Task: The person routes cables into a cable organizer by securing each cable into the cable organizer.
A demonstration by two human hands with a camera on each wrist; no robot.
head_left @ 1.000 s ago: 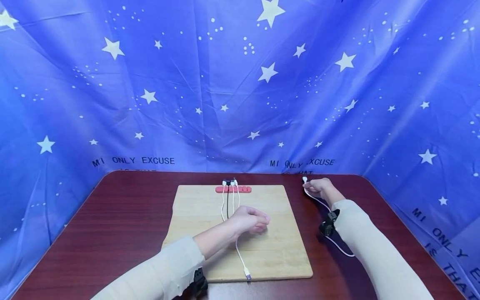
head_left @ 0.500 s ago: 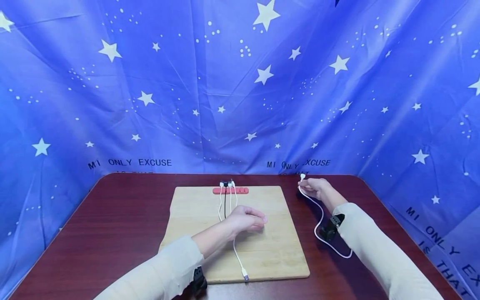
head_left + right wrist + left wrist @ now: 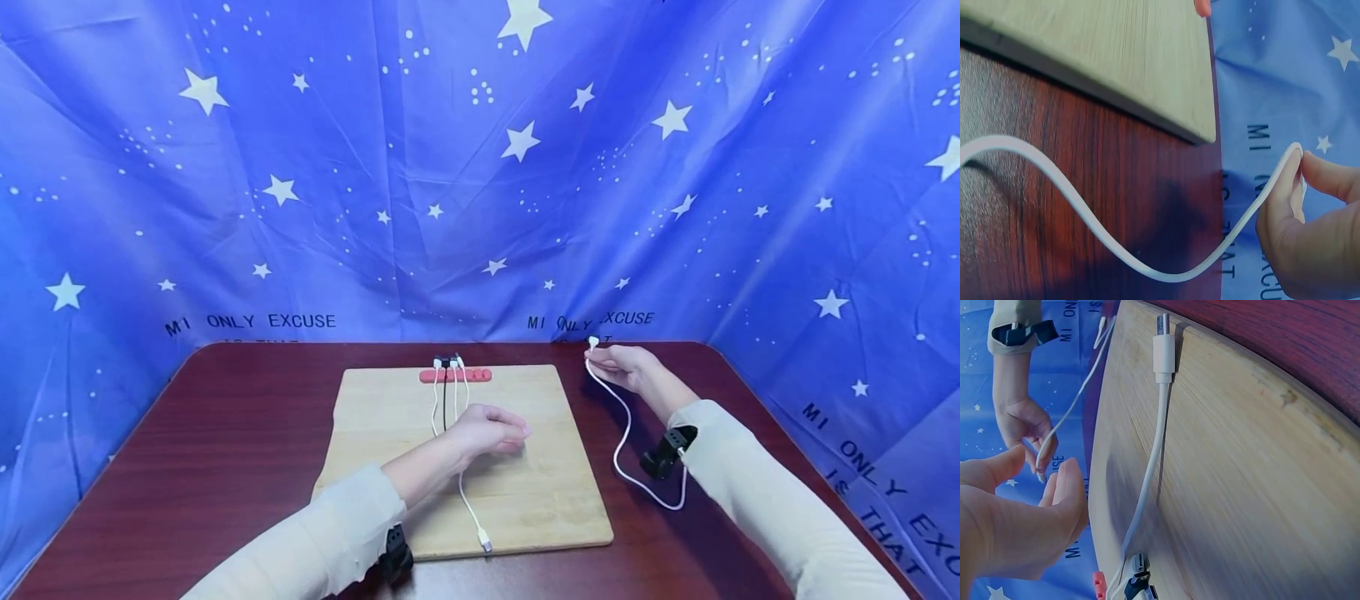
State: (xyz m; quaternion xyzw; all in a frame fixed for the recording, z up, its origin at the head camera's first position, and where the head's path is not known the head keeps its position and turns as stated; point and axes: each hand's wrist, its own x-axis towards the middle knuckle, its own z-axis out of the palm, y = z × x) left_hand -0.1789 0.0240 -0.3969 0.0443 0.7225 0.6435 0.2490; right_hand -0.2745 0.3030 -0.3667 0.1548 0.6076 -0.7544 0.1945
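Observation:
My right hand (image 3: pixel 626 368) pinches a white USB cable (image 3: pixel 625 433) just below its plug (image 3: pixel 593 342), above the table's back right part. In the right wrist view the cable (image 3: pixel 1094 222) curves down from the thumb and fingers. My left hand (image 3: pixel 486 435) hovers over the wooden board (image 3: pixel 547 500), its thumb and fingers apart in the left wrist view with nothing between them. A red cable holder (image 3: pixel 455 376) sits at the board's far edge, with white cables and one black cable (image 3: pixel 445 408) running from it. One white plug (image 3: pixel 1164 356) lies at the board's near edge.
The board lies on a dark red wooden table (image 3: pixel 225 450). A blue star-patterned curtain (image 3: pixel 337 167) hangs close behind the table and along both sides. Each wrist carries a black camera (image 3: pixel 670 452).
My right hand has lifted the white cable's plug and moved slightly left; more of the cable now hangs free. My left hand has stayed almost still. The head view has shifted slightly.

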